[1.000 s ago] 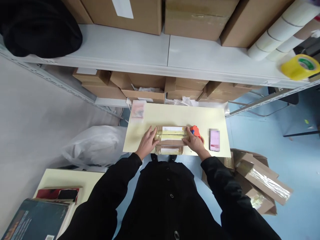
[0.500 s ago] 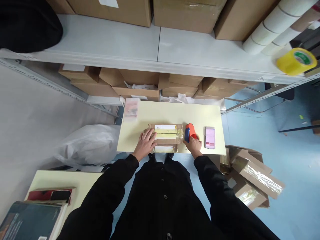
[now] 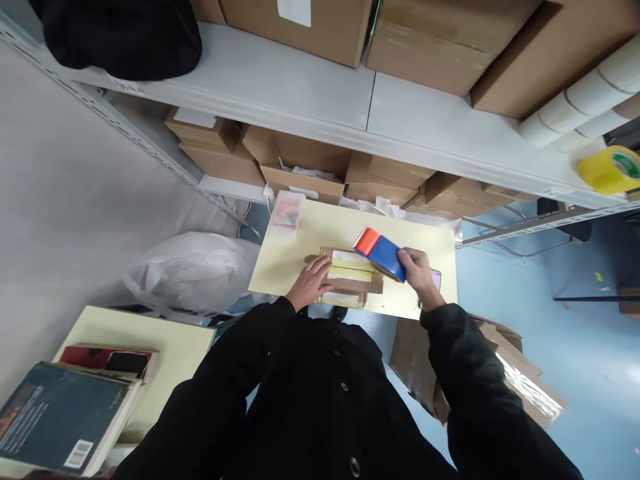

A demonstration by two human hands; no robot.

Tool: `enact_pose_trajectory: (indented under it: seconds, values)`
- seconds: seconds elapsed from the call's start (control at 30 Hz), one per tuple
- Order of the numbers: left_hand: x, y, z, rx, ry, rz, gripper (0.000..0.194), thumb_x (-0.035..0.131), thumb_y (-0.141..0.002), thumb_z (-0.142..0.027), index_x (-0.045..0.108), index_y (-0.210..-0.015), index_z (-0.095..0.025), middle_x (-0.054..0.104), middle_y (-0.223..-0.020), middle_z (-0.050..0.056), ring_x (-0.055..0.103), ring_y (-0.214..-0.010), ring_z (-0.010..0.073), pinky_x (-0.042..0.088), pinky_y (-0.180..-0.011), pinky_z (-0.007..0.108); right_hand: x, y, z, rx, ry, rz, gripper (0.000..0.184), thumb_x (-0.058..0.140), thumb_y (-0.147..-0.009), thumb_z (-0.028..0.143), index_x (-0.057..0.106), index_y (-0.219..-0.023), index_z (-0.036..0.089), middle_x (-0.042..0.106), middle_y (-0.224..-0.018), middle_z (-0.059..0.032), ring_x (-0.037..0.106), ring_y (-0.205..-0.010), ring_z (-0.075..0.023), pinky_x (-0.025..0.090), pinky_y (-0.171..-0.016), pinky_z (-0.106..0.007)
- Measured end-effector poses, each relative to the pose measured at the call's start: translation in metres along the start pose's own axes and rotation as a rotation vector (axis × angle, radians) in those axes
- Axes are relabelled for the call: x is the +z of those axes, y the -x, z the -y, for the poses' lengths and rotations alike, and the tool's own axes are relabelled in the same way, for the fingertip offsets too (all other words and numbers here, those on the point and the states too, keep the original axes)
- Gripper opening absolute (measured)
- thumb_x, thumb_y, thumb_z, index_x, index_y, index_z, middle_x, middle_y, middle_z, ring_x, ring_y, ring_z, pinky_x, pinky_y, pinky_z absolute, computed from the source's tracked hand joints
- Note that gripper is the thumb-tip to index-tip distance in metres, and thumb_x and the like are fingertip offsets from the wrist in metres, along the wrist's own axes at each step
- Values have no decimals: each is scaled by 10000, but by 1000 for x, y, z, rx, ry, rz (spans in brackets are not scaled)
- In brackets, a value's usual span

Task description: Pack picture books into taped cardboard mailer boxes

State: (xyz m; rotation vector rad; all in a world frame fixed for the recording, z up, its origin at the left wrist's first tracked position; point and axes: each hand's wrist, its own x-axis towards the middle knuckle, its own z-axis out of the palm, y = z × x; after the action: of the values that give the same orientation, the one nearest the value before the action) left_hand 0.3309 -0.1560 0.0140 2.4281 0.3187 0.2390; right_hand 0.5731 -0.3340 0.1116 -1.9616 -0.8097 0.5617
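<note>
The left hand (image 3: 311, 283) is lying nearly flat, its fingers stretching over the left end of a box (image 3: 350, 272) and its thumb pointing along the near side; it is pressing on the box rather than gripping it. The right hand (image 3: 418, 271) is closing around one end of a dispenser (image 3: 383, 253), a smooth, slab-like piece in blue and orange, and is holding it aslant over the box's right end.

The box is lying long and low on the pale, smooth bench (image 3: 325, 223), its brown cardboard bearing a white strip and glossy yellowish tape. A second box (image 3: 343, 299) is sitting just beside it on the near side, also shining with tape. Toward the far left corner a thin pinkish packet (image 3: 287, 211) is lying flat. To the left of the bench a crumpled, translucent plastic bag (image 3: 195, 273) is bulging.

The right hand and wrist are covering most of a phone (image 3: 437, 279), only a pink strip showing. The dispenser is hiding part of the box's right end; whether the two are touching, one cannot tell. The picture's edge is cutting off a glossy yellow tape roll (image 3: 603, 172) on the shelf (image 3: 425, 127).
</note>
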Motion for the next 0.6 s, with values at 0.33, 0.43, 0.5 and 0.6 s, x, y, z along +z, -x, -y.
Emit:
enact_pose_trajectory:
  seconds: [0.33,0.43,0.5,0.6]
  values:
    - [-17,3,-7,-207,452,-219,405,563,-845,-311,557,-1222,-161,574,-1271,142,512,-1215,275,415,-1039,439,54,-26,-6,80,-99,319,561,535,-766,655,362,-482,204,260,-479,61,239,-461,-70,186,-441,-241]
    - [-24,-7,-10,-436,814,-325,382,554,-859,-364,568,-1182,-161,625,-1170,127,619,-1036,232,501,-890,378,52,-25,-8,79,-95,335,568,548,-758,654,347,-476,205,250,-479,61,223,-460,-67,169,-437,-244]
    - [-28,-18,-12,-589,1068,-291,391,577,-847,-417,575,-1139,-157,648,-1097,108,655,-896,189,519,-763,312,51,-25,-10,74,-93,353,572,556,-756,652,338,-476,204,246,-485,59,219,-463,-65,164,-440,-246]
    - [-31,-34,-17,-706,1315,-142,344,650,-795,-436,618,-961,-137,671,-907,66,649,-736,135,491,-665,252,51,-24,-14,65,-95,362,577,554,-754,656,320,-479,207,233,-494,58,212,-466,-67,160,-442,-250]
